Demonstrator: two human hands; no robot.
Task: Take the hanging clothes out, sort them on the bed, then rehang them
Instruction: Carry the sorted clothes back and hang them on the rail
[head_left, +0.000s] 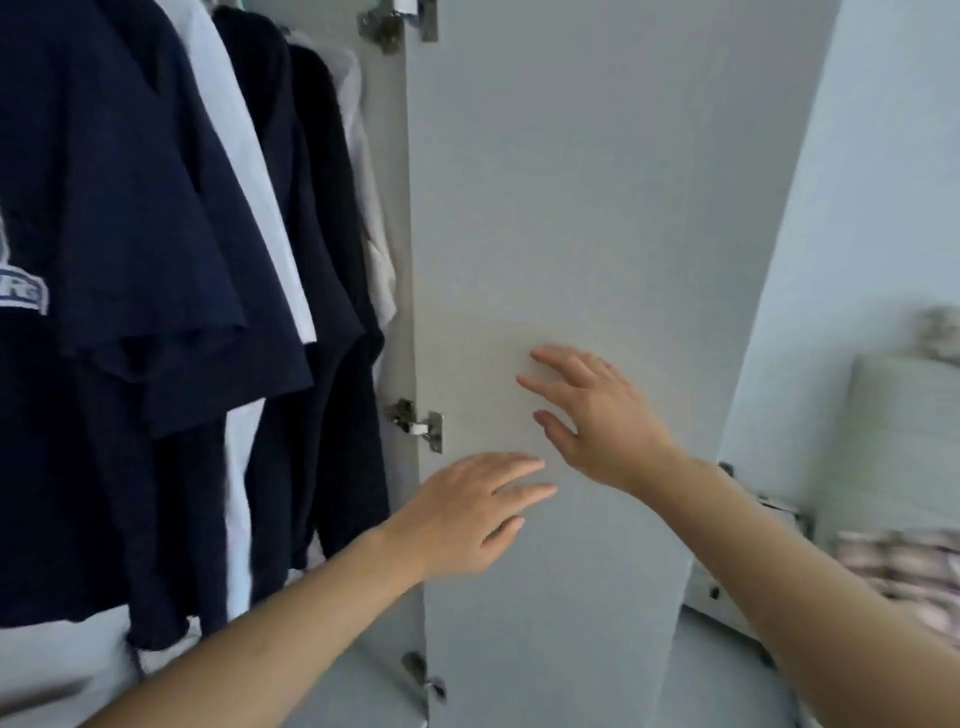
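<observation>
Several shirts hang in the open wardrobe at the left: a navy T-shirt (119, 218) with a white print in front, a white shirt (244, 171) behind it, more dark garments (322, 260), and a cream one (371, 218) at the far right. My left hand (462, 512) and my right hand (597, 415) are both spread flat with fingers apart in front of the inside of the open white wardrobe door (571, 182). Neither hand holds anything. The hangers and rail are out of view.
Metal hinges (418, 423) join the door to the wardrobe side. Beyond the door's right edge is a pale wall (857, 234) and the bed with pinkish striped bedding (904, 577) and a pale headboard or pillow (909, 415).
</observation>
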